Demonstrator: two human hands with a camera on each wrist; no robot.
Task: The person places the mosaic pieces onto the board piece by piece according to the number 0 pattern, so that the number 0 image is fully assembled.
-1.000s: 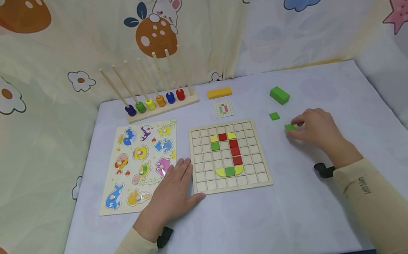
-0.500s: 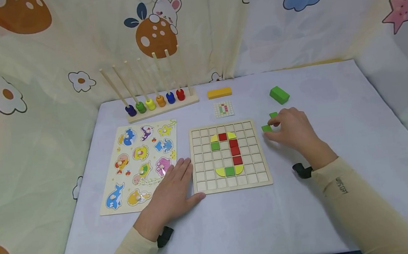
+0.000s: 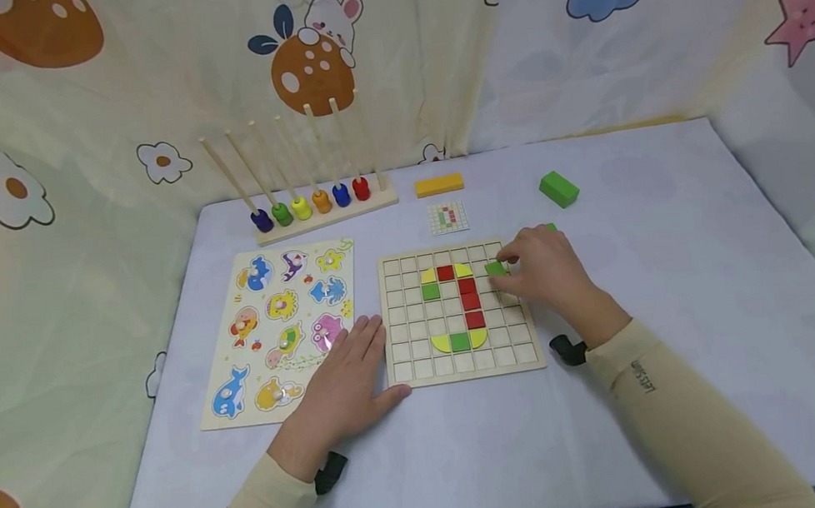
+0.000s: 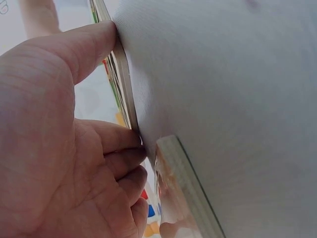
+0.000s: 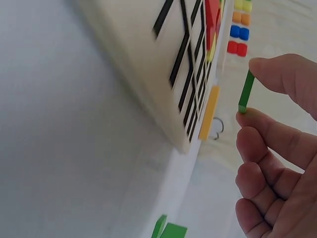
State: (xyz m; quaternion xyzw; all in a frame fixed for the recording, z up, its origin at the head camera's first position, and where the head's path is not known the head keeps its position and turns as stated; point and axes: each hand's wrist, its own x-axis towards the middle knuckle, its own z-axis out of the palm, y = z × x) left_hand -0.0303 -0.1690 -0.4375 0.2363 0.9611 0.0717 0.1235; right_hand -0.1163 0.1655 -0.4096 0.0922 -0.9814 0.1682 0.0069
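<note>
Between thumb and index finger, my right hand pinches a thin green square tile. It hangs over the right columns of a wooden grid board. In the right wrist view the tile is edge-on, the other fingers loosely bent. Red and green squares and yellow rounded corner pieces form a partial ring on the board. My left hand lies with straight fingers along the board's left edge, thumb at its lower corner, overlapping the animal knob puzzle. The left wrist view has fingertips touching the board's side.
A rack of upright pegs with coloured beads stands at the back left. Beside it lie an orange block and a small pattern card. A green block is at the back right; another green tile is mostly behind my right hand.
My right hand has carried the green tile leftward from the bare table at right to over the grid board's right side. The left hand stays in place.
</note>
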